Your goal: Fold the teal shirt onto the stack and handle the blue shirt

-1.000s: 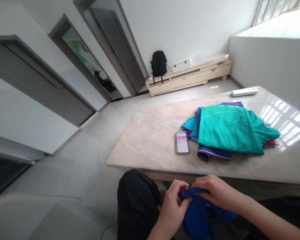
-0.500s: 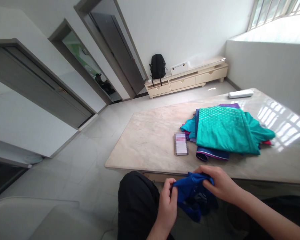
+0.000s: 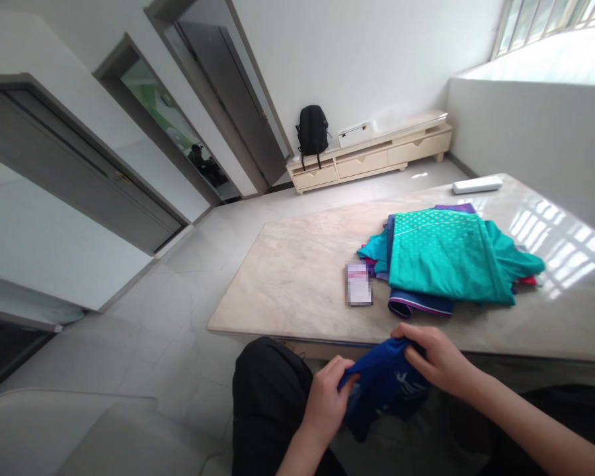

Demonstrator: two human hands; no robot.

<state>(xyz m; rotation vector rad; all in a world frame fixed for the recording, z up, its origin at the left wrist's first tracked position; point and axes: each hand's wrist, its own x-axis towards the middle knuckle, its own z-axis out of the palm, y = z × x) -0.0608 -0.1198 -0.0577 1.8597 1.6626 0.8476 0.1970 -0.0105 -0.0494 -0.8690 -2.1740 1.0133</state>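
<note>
gripping a blue garment (image 3: pixel 384 387) from both ends, the two hands are seen low in the view, just below the near edge of the table (image 3: pixel 297 277). the left hand (image 3: pixel 327 400) is clenched on the garment's left end, its fingers (image 3: pixel 344 370) curled over the cloth above a black-trousered knee (image 3: pixel 272 396). the right hand (image 3: pixel 434 357) is closed on the garment's upper right part, fingers pressed into the fabric close to the table's edge. the garment is held in the air between the hands, bunched and hanging down a little, with a small pale print visible on its front. it is not touching the table.

on the table, a pile of folded clothes (image 3: pixel 446 261) is laid to the right of the middle, topped by a teal patterned piece, with dark blue, purple and red layers showing beneath. a small flat item with a blurred face (image 3: pixel 359 292) is placed just beside the pile on its left. a long white object (image 3: pixel 477 185) is laid near the far edge, well apart from the pile.

beyond the table, a low cream cabinet (image 3: pixel 371 158) is set against the far wall, with a black backpack (image 3: pixel 312 132) and a white box (image 3: pixel 356 134) on top of it. grey doors (image 3: pixel 233 92) are seen along the left wall.
</note>
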